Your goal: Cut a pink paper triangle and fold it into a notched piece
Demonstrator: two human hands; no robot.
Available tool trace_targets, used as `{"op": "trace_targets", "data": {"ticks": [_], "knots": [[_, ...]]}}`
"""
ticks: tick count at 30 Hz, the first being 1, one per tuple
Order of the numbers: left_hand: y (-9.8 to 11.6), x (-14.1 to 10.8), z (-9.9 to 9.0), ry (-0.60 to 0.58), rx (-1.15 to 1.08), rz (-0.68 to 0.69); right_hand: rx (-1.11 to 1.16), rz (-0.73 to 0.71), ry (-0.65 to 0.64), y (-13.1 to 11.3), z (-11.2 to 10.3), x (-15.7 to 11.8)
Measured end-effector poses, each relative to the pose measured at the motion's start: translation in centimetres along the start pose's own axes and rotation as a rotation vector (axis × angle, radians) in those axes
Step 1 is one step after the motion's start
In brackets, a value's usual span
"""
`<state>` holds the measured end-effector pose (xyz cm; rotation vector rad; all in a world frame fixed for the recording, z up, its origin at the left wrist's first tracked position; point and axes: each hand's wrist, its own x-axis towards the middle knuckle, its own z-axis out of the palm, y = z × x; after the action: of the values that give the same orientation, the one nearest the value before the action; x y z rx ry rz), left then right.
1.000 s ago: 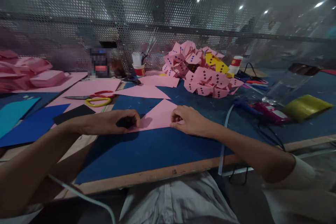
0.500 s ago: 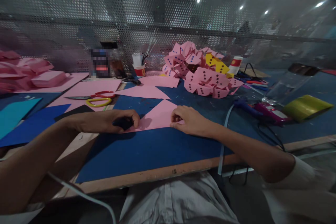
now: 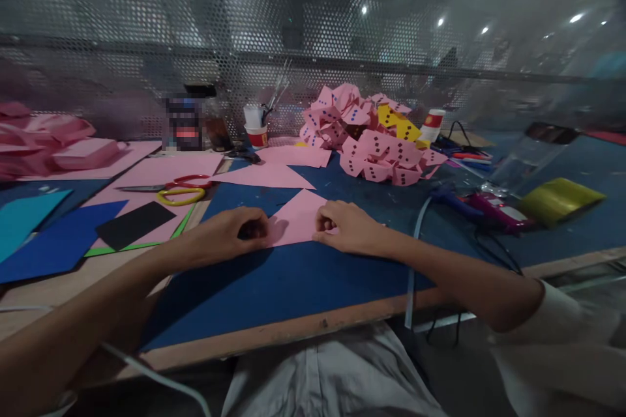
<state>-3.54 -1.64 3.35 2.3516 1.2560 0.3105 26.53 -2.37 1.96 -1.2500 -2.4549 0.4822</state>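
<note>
A pink sheet of paper, with a pointed top as it shows, lies on the blue mat between my hands. My left hand curls round with its fingertips pressed together at the sheet's left end. On the right end, my right hand is closed, thumb against fingers on the paper. Both hands hide the side corners of the sheet. Just beyond it lies another pink sheet. Scissors with red and yellow handles rest farther left.
Blue paper and a black card lie left. Pink and yellow folded paper pieces with dark dots pile up behind. A magenta and blue tool, a yellow roll and a clear container stand right; pink folded shapes are far left.
My left hand has shifted right along the near edge of the pink sheet, uncovering the black card. My right hand stays at the right end. The view has tilted slightly.
</note>
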Motion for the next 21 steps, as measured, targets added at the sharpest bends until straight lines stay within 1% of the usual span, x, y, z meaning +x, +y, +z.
{"op": "trace_targets", "data": {"ticks": [6, 11, 13, 17, 21], "knots": [[0.3, 0.4, 1.4, 0.099, 0.088, 0.05, -0.063, 0.052, -0.017, -1.1, 0.1, 0.7], [1.1, 0.6, 2.6, 0.228, 0.246, 0.083, -0.093, -0.012, 0.001, -2.5, 1.0, 1.7], [1.5, 0.7, 2.9, 0.264, 0.274, 0.095, -0.097, -0.03, 0.016, -3.0, 1.5, 2.2], [1.9, 0.8, 3.0, 0.247, 0.256, 0.068, -0.096, -0.013, -0.007, -3.5, 1.9, 2.6], [1.5, 0.9, 2.9, 0.209, 0.215, 0.014, -0.085, 0.01, -0.015, -3.4, 1.5, 2.3]]}}
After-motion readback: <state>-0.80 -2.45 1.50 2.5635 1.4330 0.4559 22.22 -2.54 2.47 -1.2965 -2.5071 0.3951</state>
